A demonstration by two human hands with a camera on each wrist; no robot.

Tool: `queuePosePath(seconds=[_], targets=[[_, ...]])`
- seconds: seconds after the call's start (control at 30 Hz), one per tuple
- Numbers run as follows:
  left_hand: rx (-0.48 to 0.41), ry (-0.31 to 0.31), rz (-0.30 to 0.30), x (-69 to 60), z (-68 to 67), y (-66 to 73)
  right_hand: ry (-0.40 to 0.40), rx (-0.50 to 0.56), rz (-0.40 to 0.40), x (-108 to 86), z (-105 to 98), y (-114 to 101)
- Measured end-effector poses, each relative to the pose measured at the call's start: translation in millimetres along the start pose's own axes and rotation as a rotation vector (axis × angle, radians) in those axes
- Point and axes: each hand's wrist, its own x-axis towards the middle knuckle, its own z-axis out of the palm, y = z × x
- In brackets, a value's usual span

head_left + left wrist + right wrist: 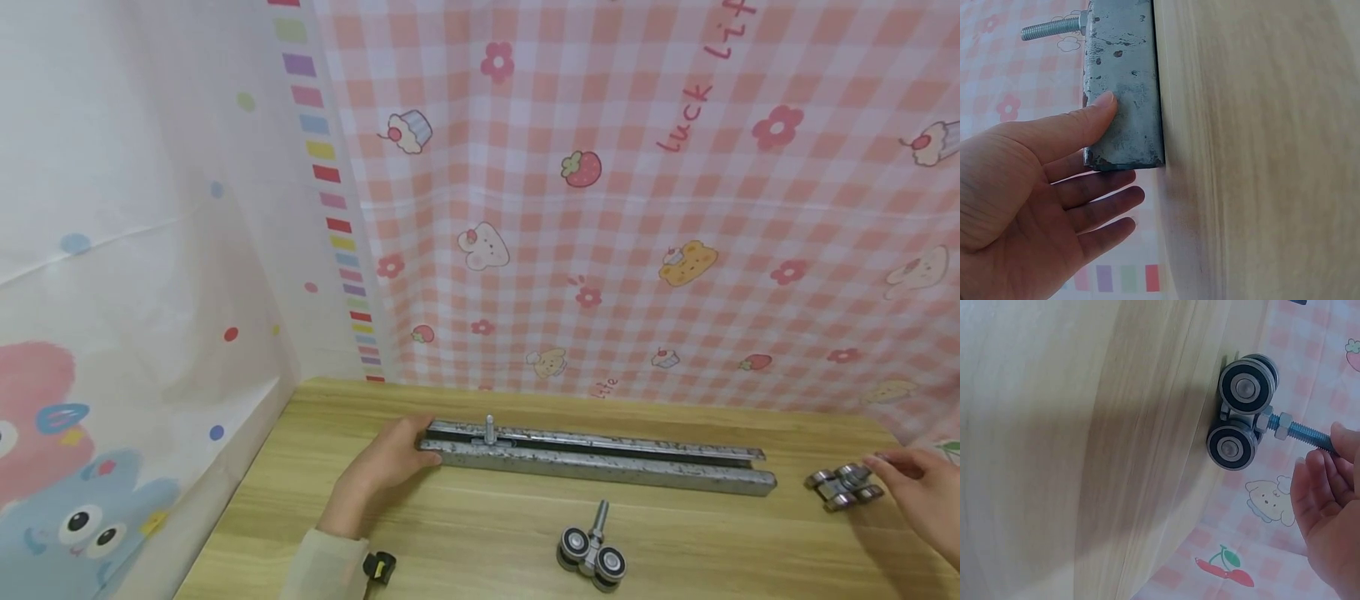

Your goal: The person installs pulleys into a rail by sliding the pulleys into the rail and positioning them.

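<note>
A slotted metal rail (600, 467) lies across the table, with a bolt (490, 429) standing up from its slot near the left end. My left hand (390, 458) holds that end, thumb on the near side wall; in the left wrist view the hand (1041, 181) has its thumb on the rail (1124, 87) and the other fingers around the end. Right of the rail, my right hand (918, 492) pinches the bolt of a wheeled roller (843, 487). The right wrist view shows the hand (1332, 506) gripping the bolt tip, the roller's wheels (1244, 389) at the table surface.
Another wheeled roller (592, 558) lies in front of the rail, its bolt pointing away from me. A small black item (380, 567) is beside my left sleeve. Patterned cloth (600, 208) hangs behind the wooden table (465, 517), and a white printed cloth (150, 250) hangs at the left.
</note>
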Motion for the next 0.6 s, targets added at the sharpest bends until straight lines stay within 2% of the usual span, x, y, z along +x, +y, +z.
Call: queuePosePath(seconds=[0.17,0.27,0.6], targets=[[0.004,-0.002,0.002,-0.4,-0.9,0.4,-0.092,-0.05,0.127,1.3,0.6,-6.0],[0.002,-0.001,0.006,-0.1,-1.2,0.8,-0.139,-0.079,0.152,1.7,0.4,-10.3],[-0.002,0.004,-0.007,1.6,0.1,-0.8,-0.2,-0.117,0.015,0.0,-2.3,-17.5]])
